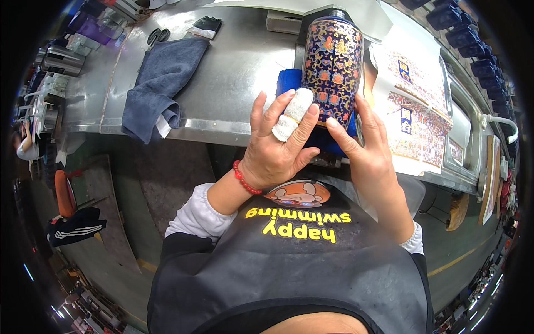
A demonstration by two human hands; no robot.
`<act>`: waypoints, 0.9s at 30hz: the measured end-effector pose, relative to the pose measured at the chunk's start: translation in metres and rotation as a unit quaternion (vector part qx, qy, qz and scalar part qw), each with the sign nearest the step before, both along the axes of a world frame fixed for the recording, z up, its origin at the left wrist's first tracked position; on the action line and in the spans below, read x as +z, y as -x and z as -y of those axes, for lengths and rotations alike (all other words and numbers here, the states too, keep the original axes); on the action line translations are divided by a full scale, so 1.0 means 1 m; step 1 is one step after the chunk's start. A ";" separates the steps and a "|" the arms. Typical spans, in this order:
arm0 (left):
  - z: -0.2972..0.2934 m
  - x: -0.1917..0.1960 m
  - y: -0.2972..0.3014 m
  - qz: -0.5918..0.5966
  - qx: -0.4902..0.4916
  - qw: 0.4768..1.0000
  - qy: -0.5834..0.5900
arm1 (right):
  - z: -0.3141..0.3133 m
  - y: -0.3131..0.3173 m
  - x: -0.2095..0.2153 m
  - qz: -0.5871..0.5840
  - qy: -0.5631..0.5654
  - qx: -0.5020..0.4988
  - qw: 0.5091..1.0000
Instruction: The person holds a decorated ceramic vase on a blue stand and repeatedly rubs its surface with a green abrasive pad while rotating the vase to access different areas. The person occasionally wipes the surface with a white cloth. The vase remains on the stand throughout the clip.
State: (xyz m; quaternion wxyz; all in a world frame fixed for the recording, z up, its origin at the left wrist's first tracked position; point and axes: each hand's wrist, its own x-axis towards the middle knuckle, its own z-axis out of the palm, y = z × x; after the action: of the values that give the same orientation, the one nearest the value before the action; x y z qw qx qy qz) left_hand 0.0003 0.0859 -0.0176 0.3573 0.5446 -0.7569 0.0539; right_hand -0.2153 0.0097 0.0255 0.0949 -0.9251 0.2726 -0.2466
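Observation:
A tall dark blue vase [332, 61] with gold and orange flower patterns lies on a blue cloth [289, 80] at the edge of a metal workbench [233, 67]. My left hand [278, 145] rests against its near left side, fingers spread, with a white bandage wrapped on the middle finger and a red bead bracelet on the wrist. My right hand [364, 147] touches the vase's near right side with thumb and fingertips.
A grey towel [161, 89] hangs over the bench edge to the left, with black scissors [158, 36] behind it. Printed patterned sheets [414, 111] lie to the right. Blue trays [461, 28] line the far right. An orange chair [64, 192] stands on the floor.

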 end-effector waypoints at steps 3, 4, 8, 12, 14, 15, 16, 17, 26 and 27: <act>-0.001 -0.001 -0.002 0.000 -0.003 1.000 0.004 | -0.001 0.001 -0.002 0.011 -0.005 0.004 1.000; -0.001 -0.001 -0.002 0.000 -0.005 1.000 0.009 | -0.002 0.001 -0.003 0.014 -0.005 0.006 1.000; 0.000 -0.002 -0.003 -0.021 -0.007 1.000 0.007 | -0.004 0.001 -0.002 0.004 -0.005 0.000 1.000; 0.000 -0.002 -0.002 -0.045 -0.008 0.999 0.000 | -0.004 -0.001 -0.001 0.009 -0.004 -0.002 1.000; 0.000 -0.002 -0.003 -0.047 -0.011 0.999 0.001 | -0.004 -0.002 -0.001 0.008 -0.004 -0.003 1.000; 0.000 -0.002 -0.003 -0.048 -0.013 0.999 0.001 | -0.004 -0.002 0.000 0.007 -0.004 -0.003 1.000; 0.001 -0.002 -0.003 -0.050 -0.015 0.999 0.002 | -0.004 -0.003 0.000 0.010 -0.001 -0.001 1.000; 0.001 -0.002 -0.003 -0.051 -0.017 0.999 0.000 | -0.004 -0.002 0.000 0.001 -0.003 -0.004 1.000; 0.001 -0.002 -0.002 -0.075 -0.023 0.997 -0.006 | -0.003 -0.002 -0.002 0.015 -0.015 -0.013 1.000; 0.000 -0.003 -0.001 -0.086 -0.022 0.996 -0.008 | -0.003 -0.003 -0.003 0.025 -0.024 -0.019 0.999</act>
State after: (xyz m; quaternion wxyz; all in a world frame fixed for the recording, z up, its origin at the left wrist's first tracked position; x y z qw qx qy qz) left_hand 0.0017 0.0858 -0.0207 0.4173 0.5333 -0.7358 -0.0071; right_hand -0.2127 0.0127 0.0228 0.1188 -0.9109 0.2930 -0.2650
